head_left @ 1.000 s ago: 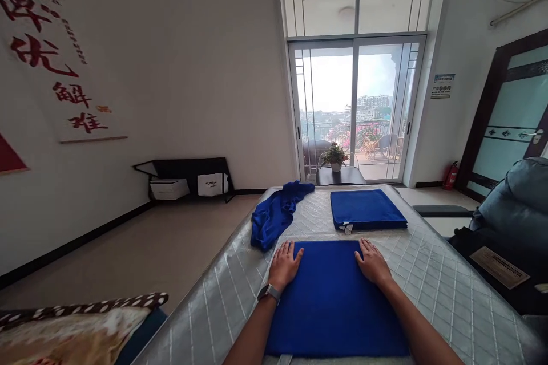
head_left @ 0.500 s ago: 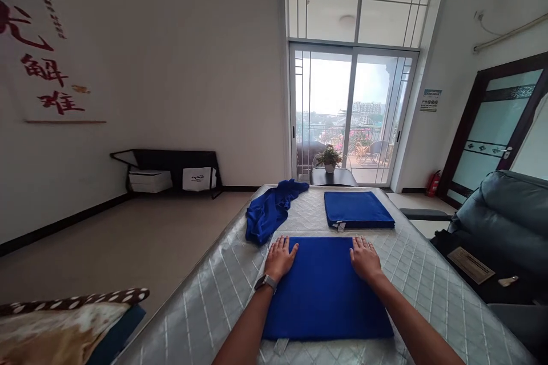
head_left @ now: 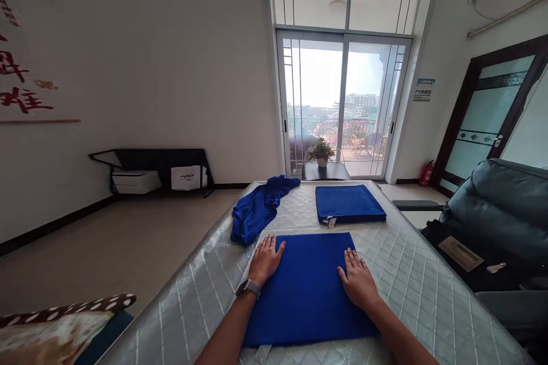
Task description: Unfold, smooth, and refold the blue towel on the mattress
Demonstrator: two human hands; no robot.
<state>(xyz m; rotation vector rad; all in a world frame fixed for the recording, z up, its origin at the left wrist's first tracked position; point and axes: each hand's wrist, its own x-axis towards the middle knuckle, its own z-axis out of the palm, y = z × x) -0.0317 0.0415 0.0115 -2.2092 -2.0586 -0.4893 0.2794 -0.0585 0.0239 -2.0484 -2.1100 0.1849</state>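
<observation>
A blue cloth folded into a flat rectangle [head_left: 310, 291] lies before me on a silver quilted mattress [head_left: 188, 302]. My left hand [head_left: 265, 259] rests flat on its far left corner, fingers stretched out, a watch on the wrist. Along the right edge my right hand [head_left: 357, 279] lies palm down with fingers extended. Neither hand grips anything. A white tag [head_left: 262, 352] sticks out at the cloth's near edge. Beyond it, to the right, is a stack of folded blue cloth [head_left: 349, 202]. Crumpled blue cloth [head_left: 257, 211] lies at the far left.
A dark armchair [head_left: 505, 211] stands close on the right, with a brown card [head_left: 460, 253] on it. A potted plant [head_left: 322, 153] is on a chair past the mattress. At lower left is a patterned pillow or blanket [head_left: 51, 331].
My right hand has slid nearer along the cloth's right edge. My left hand stays at the far left corner. The whole view has shifted slightly.
</observation>
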